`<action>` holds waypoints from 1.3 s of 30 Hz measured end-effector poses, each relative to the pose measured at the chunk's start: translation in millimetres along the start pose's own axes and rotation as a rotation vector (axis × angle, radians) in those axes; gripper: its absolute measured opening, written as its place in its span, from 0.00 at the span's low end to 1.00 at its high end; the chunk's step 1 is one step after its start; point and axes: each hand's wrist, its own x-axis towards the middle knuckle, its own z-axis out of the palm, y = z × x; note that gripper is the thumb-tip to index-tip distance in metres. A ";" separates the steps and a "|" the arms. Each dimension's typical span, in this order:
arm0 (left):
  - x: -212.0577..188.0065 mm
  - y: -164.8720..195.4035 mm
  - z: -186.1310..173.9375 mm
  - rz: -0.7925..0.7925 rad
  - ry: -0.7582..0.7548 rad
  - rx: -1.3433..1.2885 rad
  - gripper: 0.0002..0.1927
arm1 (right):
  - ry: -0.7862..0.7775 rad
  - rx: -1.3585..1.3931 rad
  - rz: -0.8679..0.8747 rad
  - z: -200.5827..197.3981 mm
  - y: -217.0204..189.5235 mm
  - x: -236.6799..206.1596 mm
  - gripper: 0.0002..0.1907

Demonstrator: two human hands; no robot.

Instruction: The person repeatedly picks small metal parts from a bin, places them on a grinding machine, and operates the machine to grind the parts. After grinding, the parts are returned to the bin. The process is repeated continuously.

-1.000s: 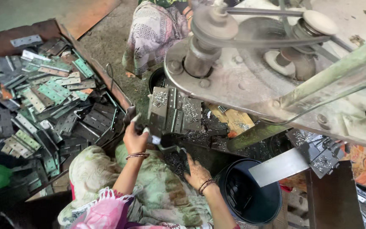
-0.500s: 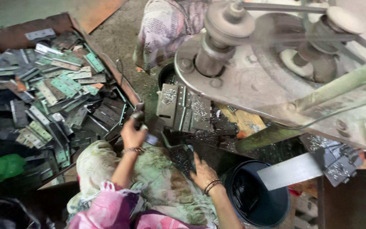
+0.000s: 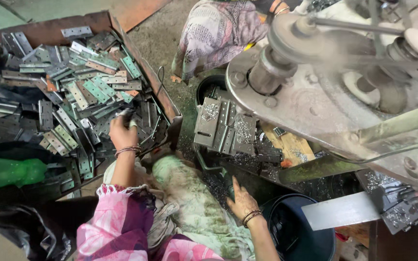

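Soft, even daylight, moderately bright; no hard shadows. Pale sheen on metal plates point(image 3: 81, 89) in crate at left. Deep shadow under machine at right and in near-left corner. Spinning pulley point(image 3: 291, 36) and belt far right smeared by motion blur. Left hand point(image 3: 122, 133) slightly blurred at fingertips; right hand point(image 3: 240, 200) sharp. Bucket point(image 3: 298, 232) interior dark, detail lost. Wide-angle stretch toward edges, strongest at corners.

Dull grey metal hinge plates point(image 3: 73, 101) fill a rusty brown metal tray point(image 3: 143, 72). Beside the tray, the metal press point(image 3: 325, 111) looks grimy and matt, shiny metal shavings point(image 3: 243, 130) on it.
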 end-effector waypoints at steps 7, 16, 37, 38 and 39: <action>-38.2 42.6 2.7 0.219 -0.136 0.048 0.21 | -0.026 -0.005 0.026 4.8 1.4 3.7 0.49; -157.3 138.2 101.4 0.740 -0.681 0.252 0.25 | 0.009 0.010 -0.010 7.8 6.9 1.8 0.48; -179.1 131.3 179.1 0.818 -0.726 0.516 0.26 | 0.094 0.079 0.111 65.8 29.8 11.6 0.50; -177.1 132.3 179.0 0.832 -0.711 0.526 0.26 | 0.104 0.098 0.144 77.1 32.2 14.1 0.49; -174.5 133.9 178.9 0.848 -0.697 0.537 0.26 | 0.114 0.118 0.177 87.9 33.9 16.6 0.49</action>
